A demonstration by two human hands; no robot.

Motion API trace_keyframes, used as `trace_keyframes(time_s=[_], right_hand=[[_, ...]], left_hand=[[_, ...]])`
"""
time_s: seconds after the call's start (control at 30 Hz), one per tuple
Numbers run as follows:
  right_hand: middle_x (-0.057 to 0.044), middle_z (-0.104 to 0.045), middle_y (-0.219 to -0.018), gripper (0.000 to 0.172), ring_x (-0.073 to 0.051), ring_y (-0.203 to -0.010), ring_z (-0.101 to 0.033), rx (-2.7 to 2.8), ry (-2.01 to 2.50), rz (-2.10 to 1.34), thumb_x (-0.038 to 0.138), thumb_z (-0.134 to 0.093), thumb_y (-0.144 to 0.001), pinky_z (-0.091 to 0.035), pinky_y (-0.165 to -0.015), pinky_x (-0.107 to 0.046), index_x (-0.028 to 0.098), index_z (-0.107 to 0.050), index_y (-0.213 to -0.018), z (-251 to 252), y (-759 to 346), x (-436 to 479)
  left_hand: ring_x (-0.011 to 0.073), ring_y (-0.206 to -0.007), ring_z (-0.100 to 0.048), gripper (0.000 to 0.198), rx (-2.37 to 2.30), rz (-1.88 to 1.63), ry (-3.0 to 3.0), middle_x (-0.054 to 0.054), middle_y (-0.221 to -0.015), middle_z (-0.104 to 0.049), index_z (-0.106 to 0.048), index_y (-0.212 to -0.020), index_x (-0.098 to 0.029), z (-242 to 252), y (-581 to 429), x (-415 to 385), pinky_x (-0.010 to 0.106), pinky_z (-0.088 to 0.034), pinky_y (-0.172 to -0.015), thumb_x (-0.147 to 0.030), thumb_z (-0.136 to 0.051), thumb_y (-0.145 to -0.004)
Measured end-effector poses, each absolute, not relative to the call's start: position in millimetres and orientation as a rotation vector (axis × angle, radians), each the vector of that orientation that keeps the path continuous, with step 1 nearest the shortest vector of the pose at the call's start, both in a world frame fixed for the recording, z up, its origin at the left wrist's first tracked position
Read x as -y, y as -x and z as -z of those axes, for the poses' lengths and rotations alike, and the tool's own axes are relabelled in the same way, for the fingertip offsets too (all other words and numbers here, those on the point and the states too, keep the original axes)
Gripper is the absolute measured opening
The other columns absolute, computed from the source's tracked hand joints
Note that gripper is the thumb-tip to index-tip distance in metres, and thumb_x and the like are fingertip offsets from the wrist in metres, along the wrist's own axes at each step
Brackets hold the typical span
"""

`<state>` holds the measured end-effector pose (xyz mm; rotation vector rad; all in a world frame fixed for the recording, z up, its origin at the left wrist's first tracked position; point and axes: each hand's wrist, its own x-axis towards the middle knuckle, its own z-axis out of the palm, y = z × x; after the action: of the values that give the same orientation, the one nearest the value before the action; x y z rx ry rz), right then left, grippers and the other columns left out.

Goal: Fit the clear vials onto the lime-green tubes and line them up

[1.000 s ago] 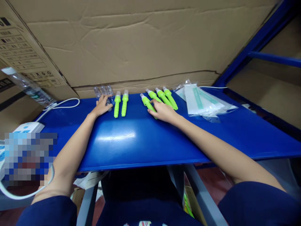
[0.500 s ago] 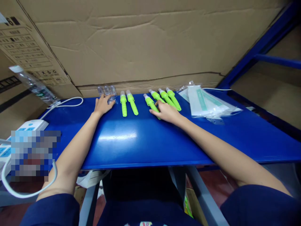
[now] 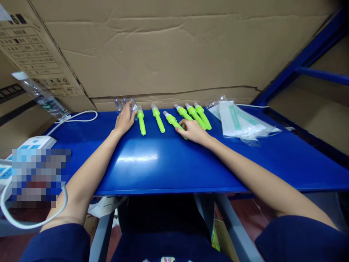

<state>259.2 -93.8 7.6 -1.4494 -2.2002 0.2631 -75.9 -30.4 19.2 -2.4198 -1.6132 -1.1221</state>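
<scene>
5 lime-green pens (image 3: 158, 118), clear caps, lying flat

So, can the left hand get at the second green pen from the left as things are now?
Probably yes. The left hand lies beside the first green pen, and the second green pen lies just past it on the bare blue table, uncovered.

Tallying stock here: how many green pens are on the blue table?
5: one beside the left hand, one right of it, one under the right hand, two beyond it.
</scene>
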Motion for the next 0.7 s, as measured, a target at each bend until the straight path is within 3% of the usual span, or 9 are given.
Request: trace_keyframes(time_s=[0.17,0.33,0.53,0.7], right_hand=[[-0.003,-0.068,-0.066,0.024,-0.017,-0.058,-0.062,2.221,1.357,-0.408,0.039,-0.059,-0.091,-0.040,-0.057,-0.027,0.017,-0.064,-0.088,-12,-245,107],[-0.003,-0.067,-0.065,0.023,-0.016,-0.057,-0.061,2.219,1.324,-0.441,0.038,-0.059,-0.091,-0.039,-0.056,-0.027,0.016,-0.064,-0.090,-11,-242,111],[-0.002,-0.068,-0.066,0.021,-0.016,-0.056,-0.061,2.187,1.347,-0.447,0.038,-0.060,-0.091,-0.040,-0.058,-0.027,0.018,-0.064,-0.087,-13,-243,109],[-0.004,-0.069,-0.069,0.024,-0.018,-0.059,-0.063,2.127,1.361,-0.430,0.037,-0.057,-0.093,-0.043,-0.060,-0.028,0.015,-0.065,-0.094,-14,-244,107]], left_hand=[[0.0314,-0.138,-0.055,0.055,1.569,1.100,2.444,0.017,-0.151,-0.053,-0.038,-0.150,-0.020,-23,61,41,0.047,-0.046,-0.113,-0.042,-0.047,-0.100],[0.0317,-0.139,-0.054,0.053,1.573,1.104,2.466,0.019,-0.153,-0.051,-0.038,-0.149,-0.017,-20,55,41,0.048,-0.046,-0.114,-0.037,-0.045,-0.100],[0.0294,-0.138,-0.055,0.050,1.527,1.193,2.516,0.021,-0.147,-0.056,-0.039,-0.145,-0.015,-15,60,32,0.047,-0.042,-0.117,-0.034,-0.045,-0.100],[0.0305,-0.134,-0.058,0.051,1.530,1.182,2.493,0.017,-0.144,-0.059,-0.041,-0.145,-0.019,-17,58,37,0.047,-0.046,-0.113,-0.036,-0.053,-0.098]])
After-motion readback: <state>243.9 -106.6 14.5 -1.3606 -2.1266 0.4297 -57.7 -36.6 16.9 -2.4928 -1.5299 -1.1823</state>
